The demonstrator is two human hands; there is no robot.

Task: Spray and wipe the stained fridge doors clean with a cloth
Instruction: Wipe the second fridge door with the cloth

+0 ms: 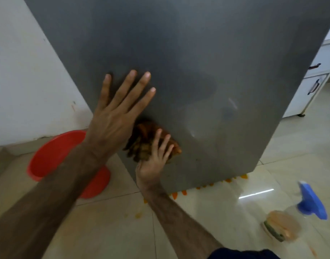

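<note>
the left hand lies flat on the grey fridge door, fingers straight and spread, bracing near the door's left edge. just below it the right hand presses a brown-orange cloth against the lower part of the door; its fingers lie fairly straight over the bunched cloth, pushing it rather than gripping it. the cloth looks already soiled. the spray bottle with its blue head stands on the floor to the right, well apart from both hands, next to a sponge. a red basin sits on the floor by the wall. orange drips line the floor under the door's bottom edge.

to wipe well here, i would keep the left palm steady so the door cannot swing, press the cloth evenly, and work in overlapping strokes down to the bottom edge, where the stain seems to have run. turning the cloth to a cleaner face would likely avoid smearing.
</note>
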